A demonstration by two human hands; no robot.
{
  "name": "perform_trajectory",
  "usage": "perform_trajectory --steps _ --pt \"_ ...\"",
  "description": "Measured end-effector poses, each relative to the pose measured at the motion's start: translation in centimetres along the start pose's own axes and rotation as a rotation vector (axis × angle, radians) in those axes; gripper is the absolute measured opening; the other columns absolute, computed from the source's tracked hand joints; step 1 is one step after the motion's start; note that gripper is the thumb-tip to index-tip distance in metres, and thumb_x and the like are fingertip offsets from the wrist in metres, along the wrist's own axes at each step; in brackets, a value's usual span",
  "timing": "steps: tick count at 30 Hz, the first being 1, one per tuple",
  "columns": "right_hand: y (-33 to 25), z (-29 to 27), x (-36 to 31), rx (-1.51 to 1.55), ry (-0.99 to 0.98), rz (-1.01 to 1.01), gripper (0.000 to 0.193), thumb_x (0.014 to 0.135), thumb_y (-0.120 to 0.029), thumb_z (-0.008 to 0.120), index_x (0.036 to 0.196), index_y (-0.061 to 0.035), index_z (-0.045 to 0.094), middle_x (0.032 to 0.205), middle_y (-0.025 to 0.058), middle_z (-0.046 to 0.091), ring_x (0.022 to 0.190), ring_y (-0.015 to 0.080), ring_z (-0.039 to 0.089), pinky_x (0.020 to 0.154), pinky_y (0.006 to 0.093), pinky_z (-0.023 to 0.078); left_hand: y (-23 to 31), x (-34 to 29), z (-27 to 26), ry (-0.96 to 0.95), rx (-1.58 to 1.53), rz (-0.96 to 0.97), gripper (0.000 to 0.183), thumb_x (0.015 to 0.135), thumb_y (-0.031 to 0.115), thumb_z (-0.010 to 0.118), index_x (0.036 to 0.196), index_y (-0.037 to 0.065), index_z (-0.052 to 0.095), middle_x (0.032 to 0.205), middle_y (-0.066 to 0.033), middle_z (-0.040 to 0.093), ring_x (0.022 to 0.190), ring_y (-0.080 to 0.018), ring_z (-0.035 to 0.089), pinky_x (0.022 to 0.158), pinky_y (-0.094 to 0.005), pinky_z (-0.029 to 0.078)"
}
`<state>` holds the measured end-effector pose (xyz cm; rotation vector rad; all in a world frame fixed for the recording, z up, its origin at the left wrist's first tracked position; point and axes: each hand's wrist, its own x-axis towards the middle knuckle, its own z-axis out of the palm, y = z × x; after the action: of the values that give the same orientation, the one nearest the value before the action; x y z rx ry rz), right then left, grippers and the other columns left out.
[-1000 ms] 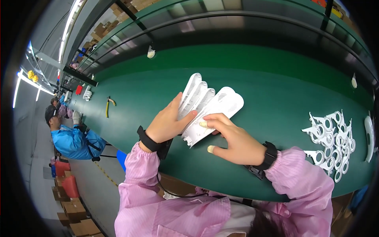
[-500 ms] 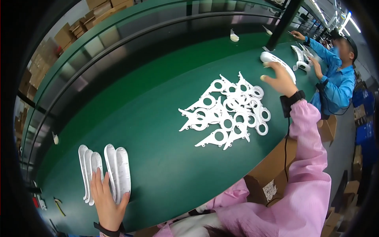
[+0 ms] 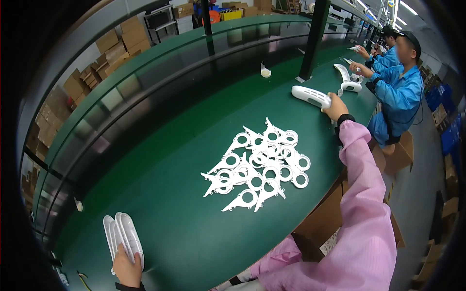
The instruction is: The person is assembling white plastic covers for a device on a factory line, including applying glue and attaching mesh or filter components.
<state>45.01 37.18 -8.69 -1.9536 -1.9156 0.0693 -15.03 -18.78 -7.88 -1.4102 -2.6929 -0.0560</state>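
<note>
My left hand [image 3: 128,269] is closed round the near end of several long white plastic shells [image 3: 127,230], which stand bunched side by side at the lower left. My right hand [image 3: 335,107] grips the near end of a long white slotted plastic cover [image 3: 310,95] at the upper right; its rounded far end points left. Between my hands lies a loose pile of flat white plastic brackets [image 3: 247,198], each with a round ring and a pointed tail, some overlapping.
The green table [image 3: 179,218] curves away to the right, with a dark post [image 3: 313,43] standing on it. A co-worker in blue [image 3: 395,92] handles white parts past my right hand. A small white piece [image 3: 265,71] lies far off. Cardboard boxes [image 3: 318,228] stand below the near edge.
My left hand has closed on the shells, now bunched together. My right hand, open above the slotted cover before, now grips its near end. The view has turned toward the right.
</note>
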Motion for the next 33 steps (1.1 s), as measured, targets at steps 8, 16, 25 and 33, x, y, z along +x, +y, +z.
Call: perform_trajectory --steps 8,16,25,33 --pt "-1.7 -1.1 1.7 0.035 -0.186 -0.180 0.058 0.073 -0.036 0.081 0.116 0.0012 0.066 0.102 0.0230 0.070 0.085 0.0317 0.070 0.072 0.0417 0.052 -3.5 0.6 -0.7 0.261 -0.012 0.009 0.081 0.063 0.012 0.083 0.134 -0.002 0.048 0.137 -0.0264 0.048 0.127 -0.0458 0.045 0.109 -0.0490 0.038" --pt "-24.4 -3.8 -15.2 0.741 -0.448 -0.641 0.045 0.082 -0.004 0.070 0.125 0.0039 0.058 0.099 0.0059 0.064 0.085 0.0097 0.060 0.074 0.0236 0.048 -4.7 1.4 1.7 0.239 -0.094 -0.152 0.079 0.074 0.030 0.078 0.140 0.003 0.043 0.137 -0.0241 0.050 0.118 -0.0436 0.056 0.101 -0.0537 0.042" --pt "-46.1 5.9 -31.7 0.812 -0.881 -0.861 0.039 0.071 -0.020 0.082 0.099 0.0032 0.066 0.090 0.0157 0.069 0.081 0.0266 0.068 0.076 0.0368 0.053 -8.4 -0.3 0.9 0.105 0.144 -0.503 0.085 0.079 0.046 0.074 0.143 0.001 0.041 0.120 -0.0249 0.060 0.100 -0.0418 0.064 0.089 -0.0530 0.046" --pt "-55.1 7.5 -45.3 1.003 -1.272 -0.933 0.066 0.069 -0.027 0.079 0.116 0.0118 0.055 0.112 0.0280 0.065 0.098 0.0350 0.069 0.081 0.0388 0.056 -9.1 -2.3 0.4 0.145 -0.058 -0.438 0.073 0.088 0.038 0.071 0.143 0.000 0.041 0.135 -0.0309 0.052 0.121 -0.0475 0.056 0.103 -0.0527 0.043"
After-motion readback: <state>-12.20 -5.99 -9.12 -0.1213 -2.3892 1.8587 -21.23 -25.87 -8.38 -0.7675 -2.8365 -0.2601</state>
